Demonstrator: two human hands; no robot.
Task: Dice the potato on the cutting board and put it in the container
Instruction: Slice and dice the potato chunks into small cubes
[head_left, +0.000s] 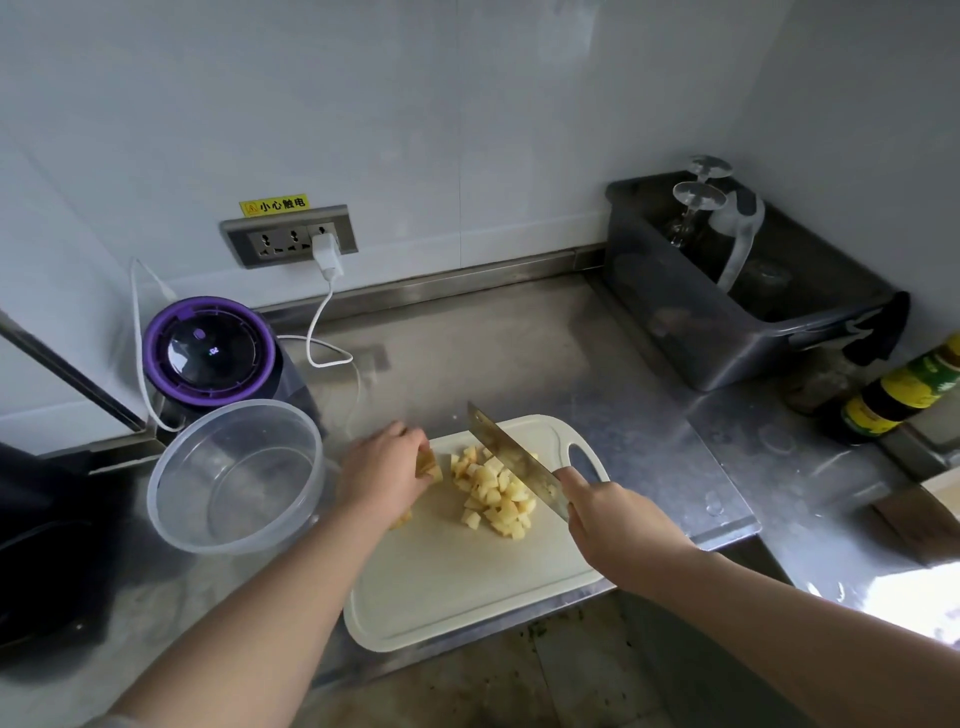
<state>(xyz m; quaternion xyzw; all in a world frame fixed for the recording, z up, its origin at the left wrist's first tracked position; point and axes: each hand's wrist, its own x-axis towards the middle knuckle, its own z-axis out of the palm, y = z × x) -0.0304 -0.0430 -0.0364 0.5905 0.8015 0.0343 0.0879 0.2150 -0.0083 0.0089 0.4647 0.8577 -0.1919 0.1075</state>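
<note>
While the right hand (613, 519) grips the knife (514, 457) above the diced potato (493, 493) mid cutting board (457, 587), the left hand (382, 470) pinches an uncut piece (430, 464); the empty container (236, 475) stands at nine o'clock.

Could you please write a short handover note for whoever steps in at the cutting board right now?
Left hand: grip on the remaining uncut potato piece at the board's left edge.
Right hand: grip on the knife, blade raised and tilted over the pile.
Diced potato: heaped mid-way on the white cutting board.
Container: clear, left of the board, nothing in it.
Done: most dicing.
Left: dice the last piece, then move all cubes into the container.
</note>
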